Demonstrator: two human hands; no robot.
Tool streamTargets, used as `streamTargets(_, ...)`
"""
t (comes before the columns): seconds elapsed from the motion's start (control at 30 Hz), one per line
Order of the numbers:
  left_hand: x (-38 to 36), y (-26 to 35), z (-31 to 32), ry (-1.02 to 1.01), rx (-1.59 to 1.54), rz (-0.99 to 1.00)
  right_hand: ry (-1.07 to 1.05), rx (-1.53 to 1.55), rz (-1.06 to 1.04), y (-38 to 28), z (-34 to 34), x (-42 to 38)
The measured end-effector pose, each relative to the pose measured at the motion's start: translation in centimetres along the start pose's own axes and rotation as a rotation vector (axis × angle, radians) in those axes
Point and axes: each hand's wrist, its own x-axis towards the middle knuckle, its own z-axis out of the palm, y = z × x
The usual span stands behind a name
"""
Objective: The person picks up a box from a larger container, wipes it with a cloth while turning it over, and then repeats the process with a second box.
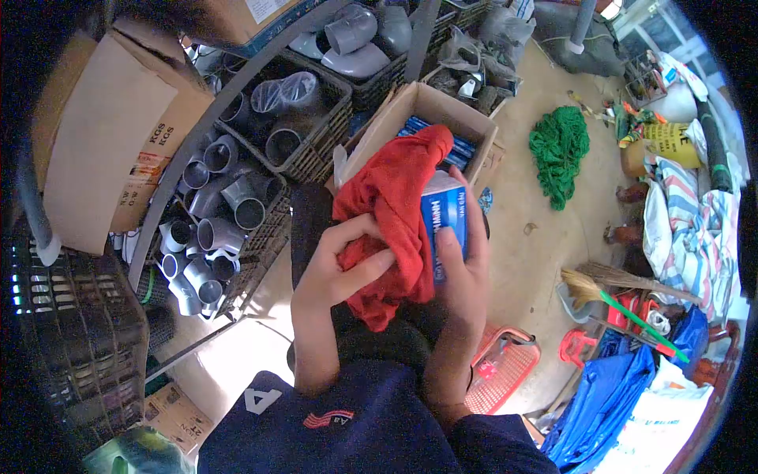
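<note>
Bunched in my left hand [341, 267] is a red cloth [383, 197], its fingers pressed into the folds. My right hand [464, 288] grips a small blue-and-white printed box [444, 217], with the thumb across its front face. The cloth lies against the left side of the box and drapes over the near edge of an open cardboard carton [483, 130]. Inside that carton lie several more blue boxes [418, 125], partly hidden by the cloth.
Black crates on the left hold grey pipe fittings [237, 201]. A large cardboard box [110, 142] stands at far left. Green netting [559, 154] lies on the floor to the right. A red plastic basket [505, 371], a broom [584, 288] and blue sheeting [604, 403] sit at lower right.
</note>
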Motion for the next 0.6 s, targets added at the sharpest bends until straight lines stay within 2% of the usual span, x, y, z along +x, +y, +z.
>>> streamTargets(0.03,0.0,0.0,0.1,-0.001,0.000,0.004,-0.001,-0.001,-0.004,-0.2,0.0,-0.1)
streamTargets(0.1,0.0,0.0,0.3,0.087,0.253,-0.080,0.047,0.067,-0.004,-0.9,0.0,-0.3)
streamTargets(0.2,0.2,-1.2,-0.1,0.170,0.118,-0.163,0.065,0.068,-0.053,-0.9,0.1,-0.6)
streamTargets(0.3,0.1,-1.3,0.0,0.151,-0.055,-0.185,0.050,0.058,-0.075,-1.1,0.1,-1.0)
streamTargets(0.43,0.2,-1.0,0.3,0.153,0.129,-0.186,0.064,0.162,-0.053,-1.2,-0.1,-1.2)
streamTargets(0.5,0.4,-1.0,0.4,0.117,0.167,-0.104,0.075,0.210,-0.063,-1.2,-0.3,-1.3)
streamTargets(0.6,0.3,-1.4,0.6,0.069,0.004,-0.053,0.057,0.207,-0.061,-1.4,-0.1,-1.3)
